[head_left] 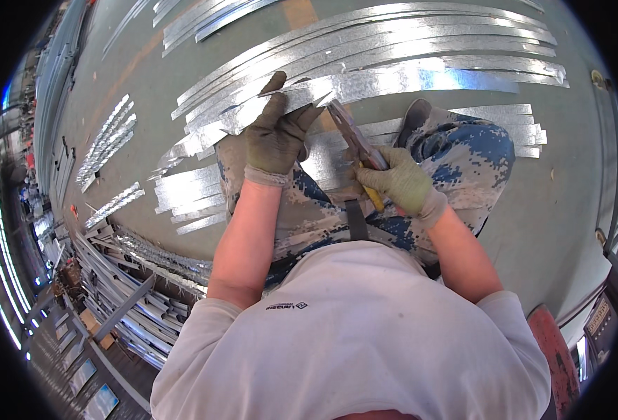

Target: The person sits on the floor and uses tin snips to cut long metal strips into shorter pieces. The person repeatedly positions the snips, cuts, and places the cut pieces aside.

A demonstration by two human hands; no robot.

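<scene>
My left hand, in a dirty olive glove, grips a long shiny metal strip at its near edge, with fingers reaching over and under it. The strip is lifted toward my knees and runs off to the right. In my gloved right hand is a pair of metal snips with yellow and reddish handles. Their jaws point up and left, with the tip close to the strip's near edge. Whether the tip touches the strip I cannot tell.
Rows of flat metal strips lie on the green floor in front of me. Shorter strip stacks show by my legs. Bundled perforated pieces and a rack of metal profiles are at left. A red object stands lower right.
</scene>
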